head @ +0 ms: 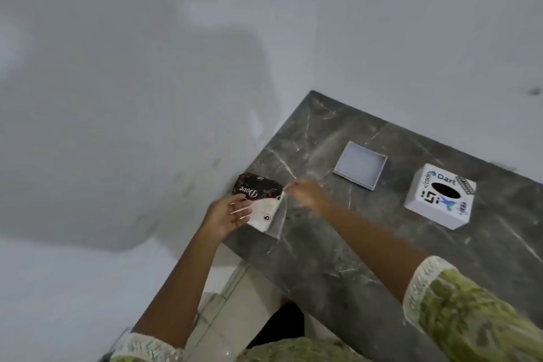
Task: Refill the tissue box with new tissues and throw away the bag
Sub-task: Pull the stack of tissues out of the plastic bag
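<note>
A tissue pack (pixel 260 200) in a black, white and clear plastic bag printed "Dove" rests at the left corner of the dark marble table (pixel 367 258). My left hand (pixel 227 214) grips the pack's near side. My right hand (pixel 305 195) pinches the clear plastic flap at the pack's right end, pulling it outward. The white cube tissue box (pixel 440 196), covered in stickers and with a dark oval hole on top, stands to the right. Its white square base lid (pixel 360 164) lies open side up between the pack and the box.
Pale grey walls meet behind the table's far corner (pixel 312 92). The table's left edge drops to light floor tiles (pixel 232 303). My green patterned sleeves (pixel 470 317) fill the bottom right.
</note>
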